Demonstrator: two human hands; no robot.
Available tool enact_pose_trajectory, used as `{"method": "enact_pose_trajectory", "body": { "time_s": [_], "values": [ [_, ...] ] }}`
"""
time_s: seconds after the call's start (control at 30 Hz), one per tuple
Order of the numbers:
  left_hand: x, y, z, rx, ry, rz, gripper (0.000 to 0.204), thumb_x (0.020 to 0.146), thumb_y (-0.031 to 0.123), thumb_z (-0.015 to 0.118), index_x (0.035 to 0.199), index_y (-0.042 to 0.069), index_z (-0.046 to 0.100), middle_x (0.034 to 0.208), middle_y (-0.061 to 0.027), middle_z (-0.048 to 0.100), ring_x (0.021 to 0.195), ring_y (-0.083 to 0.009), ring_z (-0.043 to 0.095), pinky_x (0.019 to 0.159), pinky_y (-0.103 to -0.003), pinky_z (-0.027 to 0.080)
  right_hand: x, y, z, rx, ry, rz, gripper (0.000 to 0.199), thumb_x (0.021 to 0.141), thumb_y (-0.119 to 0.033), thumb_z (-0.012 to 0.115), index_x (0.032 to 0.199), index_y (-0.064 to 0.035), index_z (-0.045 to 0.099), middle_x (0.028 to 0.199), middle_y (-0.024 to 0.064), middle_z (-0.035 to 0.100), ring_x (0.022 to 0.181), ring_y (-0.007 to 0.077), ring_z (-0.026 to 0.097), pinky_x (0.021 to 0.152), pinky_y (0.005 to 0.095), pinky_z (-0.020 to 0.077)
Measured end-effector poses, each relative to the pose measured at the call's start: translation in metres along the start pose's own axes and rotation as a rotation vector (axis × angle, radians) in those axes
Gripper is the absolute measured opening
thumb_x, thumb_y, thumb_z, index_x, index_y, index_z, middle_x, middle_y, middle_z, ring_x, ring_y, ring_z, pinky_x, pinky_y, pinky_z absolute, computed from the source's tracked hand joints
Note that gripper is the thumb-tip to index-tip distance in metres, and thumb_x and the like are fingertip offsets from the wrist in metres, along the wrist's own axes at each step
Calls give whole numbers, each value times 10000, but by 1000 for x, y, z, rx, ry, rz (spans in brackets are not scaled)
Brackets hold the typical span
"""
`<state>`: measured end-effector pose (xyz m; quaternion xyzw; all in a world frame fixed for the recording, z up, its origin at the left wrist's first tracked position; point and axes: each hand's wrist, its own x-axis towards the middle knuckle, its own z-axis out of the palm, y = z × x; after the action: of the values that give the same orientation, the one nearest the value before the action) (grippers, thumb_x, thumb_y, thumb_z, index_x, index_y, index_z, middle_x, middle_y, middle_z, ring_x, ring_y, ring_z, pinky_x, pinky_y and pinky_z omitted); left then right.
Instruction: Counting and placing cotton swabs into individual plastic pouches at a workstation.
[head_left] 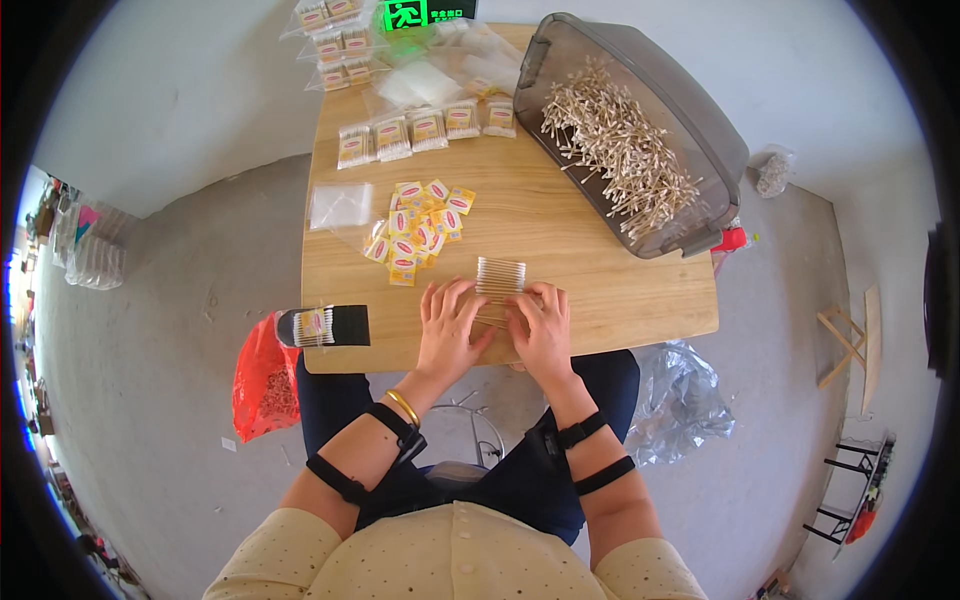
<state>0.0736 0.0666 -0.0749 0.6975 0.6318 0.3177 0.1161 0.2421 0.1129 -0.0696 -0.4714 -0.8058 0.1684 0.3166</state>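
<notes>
A neat row of cotton swabs (501, 275) lies near the table's front edge, the sticks running crosswise and stacked one beyond another. My left hand (450, 325) has its curled fingertips and thumb at the left ends of the nearer swabs. From the opposite side, my right hand (541, 328) grips the right ends with bent fingers. Some nearer swabs are partly hidden between the hands. Left of the row is a loose pile of small yellow-and-white printed cards (420, 228). A stack of clear plastic bags (341, 206) lies beside the cards.
A grey plastic bin (625, 85) tilts at the back right, heaped with loose swabs (625, 150). Filled swab packs (410, 135) line the table's back. A black holder (350, 325) with a swab pack sits at the left edge. A red bag (262, 385) hangs below.
</notes>
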Motion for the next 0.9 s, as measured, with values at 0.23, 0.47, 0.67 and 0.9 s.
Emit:
{"method": "enact_pose_trajectory", "body": {
  "time_s": [0.23,0.47,0.67,0.9],
  "values": [
    [-1,-1,-2,9,-17,0,460,749,234,778,1162,151,594,1334,-81,471,1330,-314,398,1153,-542,223,3,-1,-1,-18,-7,4,238,751,-31,701,980,-85,665,1121,112,539,1052,339,508,884,451,427],
    [-1,-1,-1,9,10,9,455,742,217,786,1149,125,606,1319,-100,491,1292,-330,424,1133,-539,260,10,1,3,-49,7,-2,208,762,-41,691,961,-93,659,1108,102,543,1051,335,509,878,449,427],
    [-1,0,-2,17,13,14,459,745,218,780,1159,129,604,1320,-107,485,1294,-329,421,1134,-538,256,11,-2,0,-49,-17,20,210,765,-50,693,966,-96,659,1107,100,542,1059,333,507,887,448,422],
    [-1,1,-4,21,-10,12,452,750,224,775,1161,132,611,1317,-107,482,1300,-331,416,1137,-536,252,20,-1,5,-85,-8,-1,228,763,-48,690,979,-115,667,1141,103,537,1088,331,504,896,453,419]
  ]
}}
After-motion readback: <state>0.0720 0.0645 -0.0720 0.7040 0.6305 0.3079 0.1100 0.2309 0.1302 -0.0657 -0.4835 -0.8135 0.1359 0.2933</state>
